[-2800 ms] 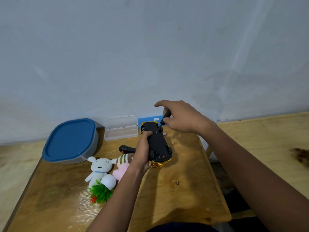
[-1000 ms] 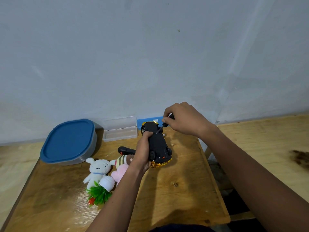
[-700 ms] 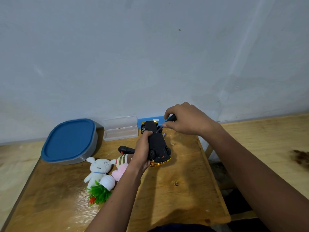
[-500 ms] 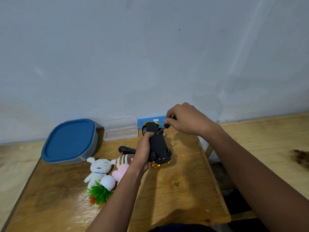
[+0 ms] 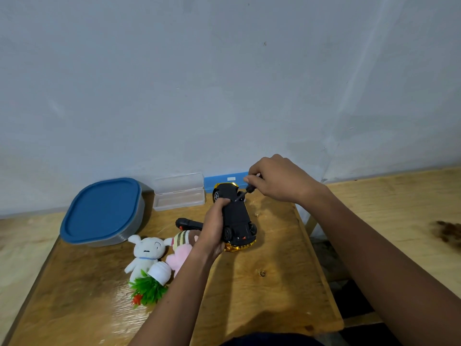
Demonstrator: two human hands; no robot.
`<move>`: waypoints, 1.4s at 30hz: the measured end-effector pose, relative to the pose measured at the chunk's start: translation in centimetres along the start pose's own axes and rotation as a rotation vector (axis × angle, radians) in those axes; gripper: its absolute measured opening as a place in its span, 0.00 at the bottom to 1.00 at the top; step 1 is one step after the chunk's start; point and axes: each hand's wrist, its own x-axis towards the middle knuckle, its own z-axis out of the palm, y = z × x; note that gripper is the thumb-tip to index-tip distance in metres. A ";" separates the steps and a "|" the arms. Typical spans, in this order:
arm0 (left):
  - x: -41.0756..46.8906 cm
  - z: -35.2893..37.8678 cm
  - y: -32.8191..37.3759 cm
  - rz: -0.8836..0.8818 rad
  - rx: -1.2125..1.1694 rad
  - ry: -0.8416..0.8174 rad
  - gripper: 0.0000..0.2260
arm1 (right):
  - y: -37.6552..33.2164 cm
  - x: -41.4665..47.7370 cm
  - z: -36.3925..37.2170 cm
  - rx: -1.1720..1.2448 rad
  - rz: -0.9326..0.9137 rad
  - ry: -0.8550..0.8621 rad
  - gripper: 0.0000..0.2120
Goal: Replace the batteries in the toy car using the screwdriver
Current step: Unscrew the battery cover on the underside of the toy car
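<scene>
The toy car point(image 5: 237, 216) lies upside down on the wooden table point(image 5: 262, 283), black underside up, gold body showing at its near end. My left hand point(image 5: 214, 228) grips the car along its left side. My right hand point(image 5: 279, 179) pinches a small black-handled screwdriver point(image 5: 245, 192) whose tip touches the car's underside near the far end. Most of the screwdriver's handle is hidden in my fingers. No batteries are visible.
A blue-lidded grey container point(image 5: 102, 211) and a clear plastic box point(image 5: 178, 192) stand at the back left. A black object point(image 5: 187, 224), a white plush point(image 5: 147, 253), a pink and striped plush point(image 5: 179, 248) and a small fake plant point(image 5: 149, 285) lie left of the car.
My right hand has kept shifting its fingers around the screwdriver handle over the car's far end. The left hand and the car have stayed almost still.
</scene>
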 end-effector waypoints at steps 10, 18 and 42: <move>0.0 -0.1 -0.1 -0.003 0.019 0.008 0.17 | -0.2 -0.1 -0.7 0.061 -0.042 -0.147 0.09; -0.2 -0.1 -0.2 -0.012 -0.014 0.006 0.18 | 0.5 0.4 0.3 0.048 -0.010 -0.094 0.05; 0.4 -0.6 -0.2 -0.046 -0.246 -0.082 0.19 | 2.1 -1.7 2.4 0.260 0.035 0.033 0.10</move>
